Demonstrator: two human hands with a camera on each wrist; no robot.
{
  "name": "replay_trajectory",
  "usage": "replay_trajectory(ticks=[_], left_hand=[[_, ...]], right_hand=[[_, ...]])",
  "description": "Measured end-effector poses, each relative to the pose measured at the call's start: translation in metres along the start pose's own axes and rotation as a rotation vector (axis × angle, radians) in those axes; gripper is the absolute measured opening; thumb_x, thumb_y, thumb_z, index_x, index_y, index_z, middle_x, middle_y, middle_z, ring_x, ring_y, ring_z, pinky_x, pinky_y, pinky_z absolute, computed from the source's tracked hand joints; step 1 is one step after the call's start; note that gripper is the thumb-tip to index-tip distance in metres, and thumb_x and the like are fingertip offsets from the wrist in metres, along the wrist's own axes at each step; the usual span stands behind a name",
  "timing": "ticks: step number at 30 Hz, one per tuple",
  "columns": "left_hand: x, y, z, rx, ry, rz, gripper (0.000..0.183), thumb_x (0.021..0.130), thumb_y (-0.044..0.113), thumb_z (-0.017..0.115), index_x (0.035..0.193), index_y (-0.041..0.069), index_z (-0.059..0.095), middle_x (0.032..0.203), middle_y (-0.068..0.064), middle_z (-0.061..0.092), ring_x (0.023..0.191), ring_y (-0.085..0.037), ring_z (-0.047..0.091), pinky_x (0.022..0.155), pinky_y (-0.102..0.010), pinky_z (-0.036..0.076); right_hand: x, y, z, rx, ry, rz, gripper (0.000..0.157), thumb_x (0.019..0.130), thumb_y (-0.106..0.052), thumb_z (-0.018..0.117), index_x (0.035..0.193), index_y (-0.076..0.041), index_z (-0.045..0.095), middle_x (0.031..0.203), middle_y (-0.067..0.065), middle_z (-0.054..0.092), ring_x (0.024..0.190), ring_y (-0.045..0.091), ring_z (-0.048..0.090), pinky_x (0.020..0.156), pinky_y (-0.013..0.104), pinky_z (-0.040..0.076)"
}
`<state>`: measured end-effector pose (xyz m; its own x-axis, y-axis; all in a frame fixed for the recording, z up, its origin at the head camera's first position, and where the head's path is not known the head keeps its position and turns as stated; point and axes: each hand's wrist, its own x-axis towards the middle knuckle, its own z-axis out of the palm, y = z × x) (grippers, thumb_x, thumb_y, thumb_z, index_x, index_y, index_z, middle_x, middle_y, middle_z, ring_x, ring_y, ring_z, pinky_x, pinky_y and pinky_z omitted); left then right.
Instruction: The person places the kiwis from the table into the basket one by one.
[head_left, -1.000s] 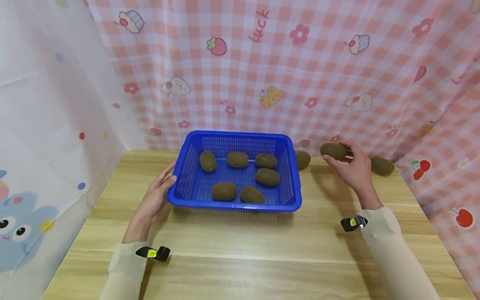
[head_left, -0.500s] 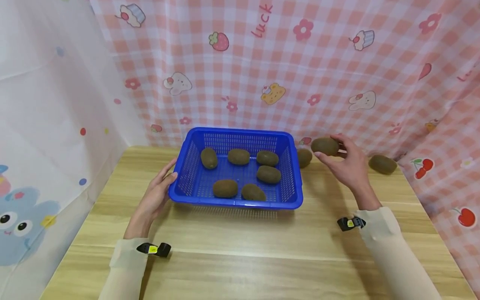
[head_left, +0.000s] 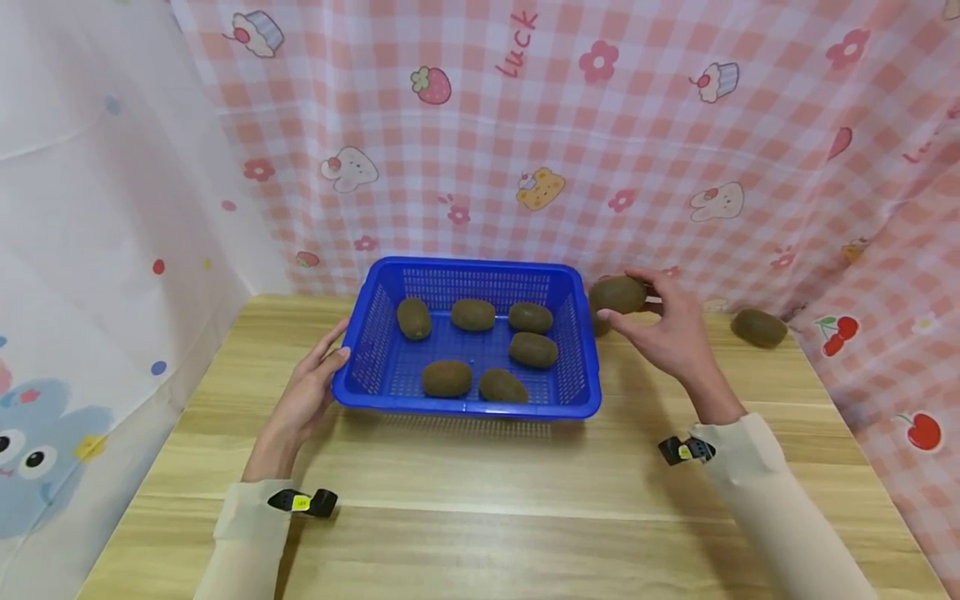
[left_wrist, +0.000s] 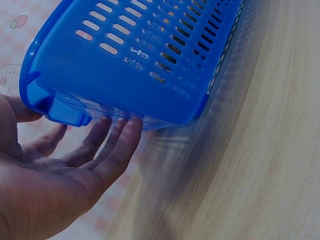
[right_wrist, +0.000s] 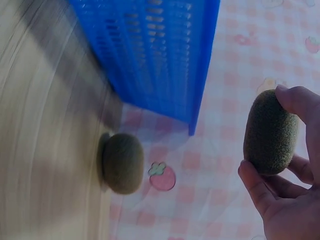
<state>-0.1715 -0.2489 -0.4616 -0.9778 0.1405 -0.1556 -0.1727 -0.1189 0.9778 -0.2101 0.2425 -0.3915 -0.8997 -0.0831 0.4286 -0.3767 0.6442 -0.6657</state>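
Observation:
My right hand [head_left: 671,337] pinches a brown kiwi [head_left: 618,295] between thumb and fingers, just off the right end of a blue plastic basket [head_left: 465,407]. In the right wrist view this held kiwi [right_wrist: 270,132] is clear of the table. My left hand [head_left: 307,398] holds the basket's left end. The left wrist view has its thumb at the rim and its fingertips [left_wrist: 131,129] against the end wall [left_wrist: 115,85]. Several kiwis [head_left: 472,315] lie spread inside the basket, along its back, right and front.
Another kiwi [right_wrist: 123,163] lies on the table beside the basket's right end, mostly hidden behind the held one in the head view. One more kiwi [head_left: 759,327] sits at the table's back right. Patterned curtains [head_left: 480,133] hang behind and beside the wooden table [head_left: 487,517].
My right hand has carried its kiwi leftward, up to the basket's right edge, now over the kiwi lying there. The left hand and basket have stayed in place.

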Motion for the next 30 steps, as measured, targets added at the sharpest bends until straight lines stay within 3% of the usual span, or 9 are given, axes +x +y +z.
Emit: replay_trajectory(ticks=[4, 14, 26, 30], left_hand=[[0.0, 0.0, -0.001, 0.0, -0.002, 0.005, 0.063, 0.107, 0.035, 0.055, 0.163, 0.028, 0.028, 0.126, 0.008, 0.063, 0.103, -0.006, 0.068, 0.084, -0.024, 0.059], [-0.001, 0.001, 0.0, -0.006, -0.005, -0.007, 0.062, 0.107, 0.035, 0.054, 0.163, 0.029, 0.028, 0.126, 0.008, 0.063, 0.103, -0.006, 0.069, 0.083, -0.024, 0.059], [-0.001, 0.0, 0.0, 0.008, -0.007, 0.003, 0.062, 0.107, 0.036, 0.054, 0.164, 0.029, 0.028, 0.125, 0.01, 0.064, 0.102, -0.005, 0.069, 0.082, -0.023, 0.059], [0.0, 0.0, 0.0, 0.015, -0.003, 0.005, 0.063, 0.107, 0.037, 0.054, 0.163, 0.029, 0.028, 0.126, 0.01, 0.063, 0.103, -0.005, 0.069, 0.083, -0.023, 0.059]], right_hand=[[0.001, -0.011, 0.005, 0.02, -0.029, -0.018, 0.065, 0.085, -0.023, 0.086, 0.142, -0.007, 0.058, 0.136, 0.015, 0.064, 0.118, 0.032, 0.063, 0.096, 0.052, 0.055], [0.005, -0.033, 0.017, 0.008, -0.085, -0.083, 0.065, 0.084, -0.028, 0.087, 0.14, -0.012, 0.059, 0.128, 0.006, 0.067, 0.111, 0.02, 0.064, 0.09, 0.044, 0.058], [0.01, -0.052, 0.033, 0.011, -0.172, -0.14, 0.065, 0.083, -0.031, 0.088, 0.138, -0.009, 0.06, 0.13, 0.01, 0.067, 0.112, 0.027, 0.066, 0.095, 0.044, 0.057], [0.011, -0.06, 0.037, -0.019, -0.224, -0.123, 0.068, 0.084, -0.035, 0.087, 0.14, -0.01, 0.058, 0.132, 0.009, 0.066, 0.112, 0.026, 0.065, 0.096, 0.044, 0.056]])
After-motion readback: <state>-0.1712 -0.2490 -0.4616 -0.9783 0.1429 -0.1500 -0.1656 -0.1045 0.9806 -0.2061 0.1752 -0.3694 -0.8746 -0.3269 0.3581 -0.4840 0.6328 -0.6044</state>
